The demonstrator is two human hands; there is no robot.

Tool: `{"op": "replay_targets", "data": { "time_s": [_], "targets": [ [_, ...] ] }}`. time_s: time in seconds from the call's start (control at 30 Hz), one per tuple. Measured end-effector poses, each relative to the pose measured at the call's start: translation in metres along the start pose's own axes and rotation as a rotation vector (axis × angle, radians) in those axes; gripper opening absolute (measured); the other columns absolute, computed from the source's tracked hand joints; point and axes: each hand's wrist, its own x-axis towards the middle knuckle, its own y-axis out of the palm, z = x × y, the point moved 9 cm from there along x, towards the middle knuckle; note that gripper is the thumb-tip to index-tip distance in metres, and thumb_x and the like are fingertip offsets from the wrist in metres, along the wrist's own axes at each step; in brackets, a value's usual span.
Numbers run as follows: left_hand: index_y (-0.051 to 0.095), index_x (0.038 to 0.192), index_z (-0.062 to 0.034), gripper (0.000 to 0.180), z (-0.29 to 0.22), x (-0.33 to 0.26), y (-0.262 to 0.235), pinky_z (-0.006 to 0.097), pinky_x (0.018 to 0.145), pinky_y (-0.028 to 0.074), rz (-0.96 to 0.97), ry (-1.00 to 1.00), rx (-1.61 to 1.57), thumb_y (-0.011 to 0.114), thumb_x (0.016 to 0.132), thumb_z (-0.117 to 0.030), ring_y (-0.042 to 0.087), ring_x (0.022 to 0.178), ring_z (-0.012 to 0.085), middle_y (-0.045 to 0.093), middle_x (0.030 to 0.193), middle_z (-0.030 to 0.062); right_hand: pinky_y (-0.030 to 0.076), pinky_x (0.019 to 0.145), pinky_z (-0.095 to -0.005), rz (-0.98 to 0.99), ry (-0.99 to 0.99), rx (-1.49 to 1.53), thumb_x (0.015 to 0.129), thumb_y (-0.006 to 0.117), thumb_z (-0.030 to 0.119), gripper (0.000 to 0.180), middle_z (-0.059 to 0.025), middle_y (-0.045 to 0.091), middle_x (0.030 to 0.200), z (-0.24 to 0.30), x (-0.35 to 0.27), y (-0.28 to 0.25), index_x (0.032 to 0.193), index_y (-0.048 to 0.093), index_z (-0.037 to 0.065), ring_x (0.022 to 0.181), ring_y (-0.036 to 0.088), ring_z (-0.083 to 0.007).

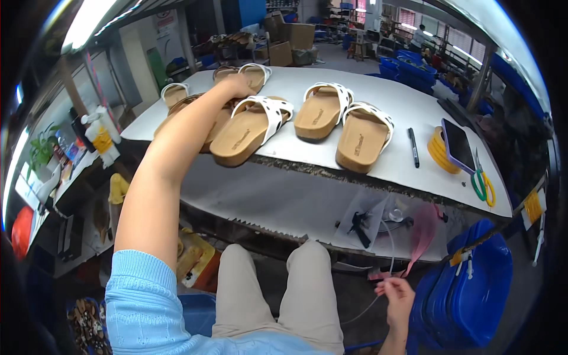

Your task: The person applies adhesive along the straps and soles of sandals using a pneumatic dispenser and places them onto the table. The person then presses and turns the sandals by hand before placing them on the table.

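Observation:
My left arm stretches over the white worktable, and my left hand (238,87) is among the sandals at the far left, its fingertips mostly hidden. Right by it is a tan-soled sandal (239,137) with a white, black-spotted strap. Two similar sandals, one (318,115) nearer the middle and another (361,141) to its right, lie near the table's front edge. More sandals rest under and behind my left forearm. Low at the right, below the table, my right hand (399,297) has its fingers pinched together on a thin whitish cord (391,245) that hangs from the lower shelf.
A black pen (413,148), yellow tape rolls (439,152), a phone (457,145) and scissors (484,184) lie on the right of the table. Stacked blue bins (467,290) stand beside my right hand. The lower shelf holds a clear plastic bag (362,222) and pink ribbon (423,228).

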Motion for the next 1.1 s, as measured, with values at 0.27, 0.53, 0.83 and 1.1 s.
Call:
{"op": "replay_targets", "data": {
  "time_s": [0.27, 0.53, 0.83, 1.1],
  "targets": [
    [0.066, 0.096, -0.0048, 0.039, -0.010, -0.011, -0.031, 0.039, 0.083, 0.052, -0.424, -0.072, -0.458, 0.087, 0.073, -0.028, 0.068, 0.093, 0.0280, 0.072, 0.101, 0.0159, 0.057, 0.069, -0.0325, 0.134, 0.186, 0.082, 0.095, 0.062, 0.004, 0.012, -0.0190, 0.072, 0.087, -0.019, 0.004, 0.073, 0.101, 0.065, -0.006, 0.073, 0.071, -0.0242],
    [0.061, 0.091, 0.0020, 0.021, -0.061, -0.224, -0.085, 0.028, 0.075, 0.057, -0.675, 0.456, -1.228, 0.079, 0.081, 0.000, 0.068, 0.088, 0.0165, 0.064, 0.096, 0.0102, 0.056, 0.082, -0.0353, 0.369, -0.006, 0.289, 0.097, 0.060, 0.002, 0.027, -0.0205, 0.070, 0.106, 0.043, 0.018, 0.155, 0.122, 0.060, -0.008, 0.091, 0.070, -0.0241],
    [0.074, 0.098, -0.0126, 0.028, -0.141, -0.514, 0.013, 0.037, 0.082, 0.053, -0.859, 0.541, -0.832, 0.086, 0.074, -0.008, 0.059, 0.103, 0.0278, 0.051, 0.120, 0.0174, 0.054, 0.088, -0.0307, 0.424, -0.257, 0.159, 0.102, 0.057, 0.011, 0.031, -0.0134, 0.065, 0.116, 0.101, -0.043, 0.256, 0.128, 0.053, -0.006, 0.101, 0.066, -0.0189],
    [0.019, 0.154, 0.0027, 0.113, -0.136, -0.504, 0.150, 0.043, 0.113, 0.035, 0.080, -0.059, -2.290, 0.088, 0.075, -0.040, 0.043, 0.137, 0.0309, 0.043, 0.146, 0.0229, 0.056, 0.082, -0.0312, 0.710, 0.489, 0.621, 0.106, 0.049, 0.027, 0.036, -0.0108, 0.067, 0.111, -0.012, -0.096, 0.255, 0.126, 0.057, -0.002, 0.095, 0.068, -0.0171]
  ]
}}
